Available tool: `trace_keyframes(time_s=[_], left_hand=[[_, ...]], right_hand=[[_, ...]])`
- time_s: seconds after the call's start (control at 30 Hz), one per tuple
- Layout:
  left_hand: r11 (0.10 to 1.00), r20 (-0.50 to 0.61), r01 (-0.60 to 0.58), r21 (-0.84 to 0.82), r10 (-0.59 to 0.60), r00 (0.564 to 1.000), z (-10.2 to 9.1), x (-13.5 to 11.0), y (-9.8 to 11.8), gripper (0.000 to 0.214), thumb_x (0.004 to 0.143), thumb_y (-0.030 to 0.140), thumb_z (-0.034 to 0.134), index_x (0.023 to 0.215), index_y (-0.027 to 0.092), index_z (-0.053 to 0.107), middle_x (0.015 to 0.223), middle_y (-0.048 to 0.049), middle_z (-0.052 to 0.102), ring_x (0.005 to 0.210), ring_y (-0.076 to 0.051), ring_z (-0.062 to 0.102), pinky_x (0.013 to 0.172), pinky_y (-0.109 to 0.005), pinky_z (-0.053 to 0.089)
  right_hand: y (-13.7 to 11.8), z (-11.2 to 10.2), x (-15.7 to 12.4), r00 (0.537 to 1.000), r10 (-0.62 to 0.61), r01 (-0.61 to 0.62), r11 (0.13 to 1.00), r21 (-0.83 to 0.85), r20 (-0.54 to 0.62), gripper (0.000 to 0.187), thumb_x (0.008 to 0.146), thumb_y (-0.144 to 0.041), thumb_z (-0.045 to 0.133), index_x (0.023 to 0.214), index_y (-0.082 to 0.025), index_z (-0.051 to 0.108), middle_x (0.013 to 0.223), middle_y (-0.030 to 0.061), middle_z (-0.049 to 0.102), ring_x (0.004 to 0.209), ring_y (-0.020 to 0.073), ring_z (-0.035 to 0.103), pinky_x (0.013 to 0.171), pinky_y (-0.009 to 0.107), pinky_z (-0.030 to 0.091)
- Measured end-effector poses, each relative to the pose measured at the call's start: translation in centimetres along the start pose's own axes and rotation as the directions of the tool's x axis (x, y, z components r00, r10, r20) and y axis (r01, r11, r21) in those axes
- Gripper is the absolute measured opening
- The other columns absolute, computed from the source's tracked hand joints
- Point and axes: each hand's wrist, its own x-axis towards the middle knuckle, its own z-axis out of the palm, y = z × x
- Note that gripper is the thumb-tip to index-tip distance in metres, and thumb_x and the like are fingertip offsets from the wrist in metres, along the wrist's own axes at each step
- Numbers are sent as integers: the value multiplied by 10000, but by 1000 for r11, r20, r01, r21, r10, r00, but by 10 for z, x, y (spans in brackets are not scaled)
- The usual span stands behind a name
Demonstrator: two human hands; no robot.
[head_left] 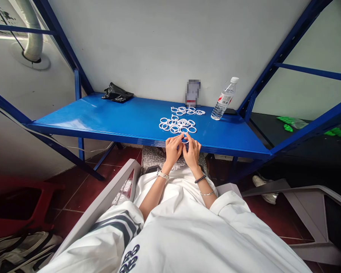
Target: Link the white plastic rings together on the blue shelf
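At the front edge of the blue table, my left hand and my right hand meet with their fingertips pinched on one white ring. Part of that ring is hidden behind the fingers. Just beyond them lies a loose pile of several white rings, each with a small knob or eyelet on it. Farther back a second, smaller group of white rings is spread in a row.
A water bottle stands at the right, and a blurred upright phone-like object leans on the wall. A crumpled black plastic bag lies at the back left. Blue frame posts rise at both sides. Green items lie on the neighbouring dark table.
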Motion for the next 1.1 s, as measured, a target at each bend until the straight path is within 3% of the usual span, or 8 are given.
trace_keyframes(time_s=[1.1], left_hand=[[1000, -22, -7, -16, 6, 1000, 1, -1, -3, 419, 1076, 215, 396, 1419, 223, 635, 1240, -90, 777, 1149, -202, 720, 971, -379, 441]], right_hand=[[2, 2, 2, 1000, -13, 13, 1000, 3, -28, 523, 1059, -247, 440, 1581, -273, 461, 1251, 111, 729, 1110, 254, 643, 989, 403, 446]])
